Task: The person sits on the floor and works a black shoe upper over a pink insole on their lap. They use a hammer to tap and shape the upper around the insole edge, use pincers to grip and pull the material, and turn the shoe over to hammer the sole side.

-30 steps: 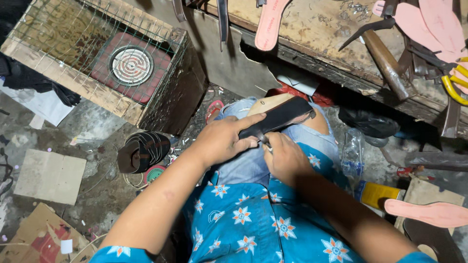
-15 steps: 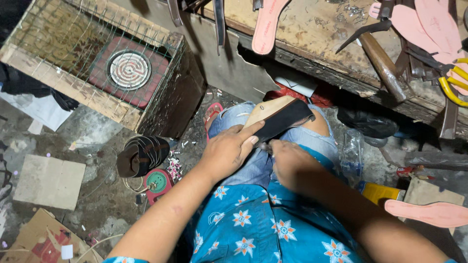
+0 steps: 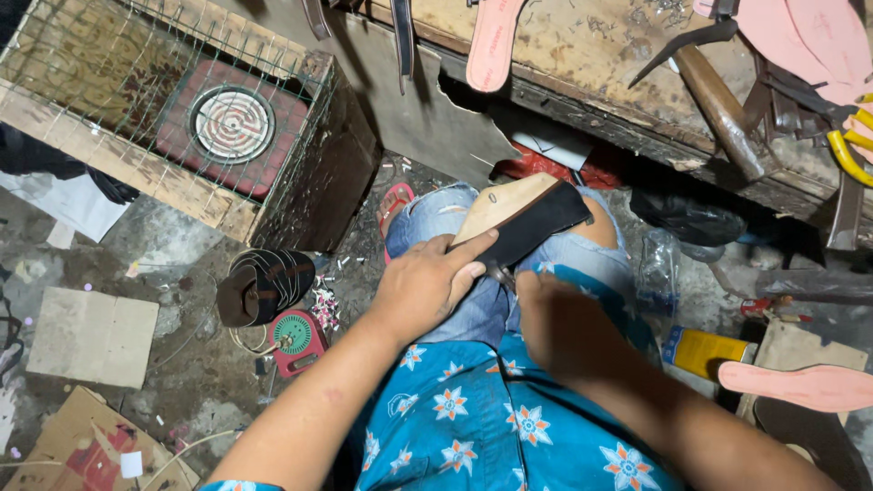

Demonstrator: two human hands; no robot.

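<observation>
shoe sole (image 3: 523,223) on knee, frame centre | left hand (image 3: 427,286) on its lower left end | right hand (image 3: 564,327) just right | wire-covered crate (image 3: 173,118) upper left | workbench (image 3: 618,55) along top | hammer (image 3: 718,100) on bench, upper right

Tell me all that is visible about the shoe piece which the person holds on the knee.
The shoe piece looks like a sole: a flat tan underside, perhaps leather or board, with a black part along its right edge. It lies tilted across the knee, pointing toward the workbench. The left hand presses on its near end; the right hand is at its lower edge.
</observation>
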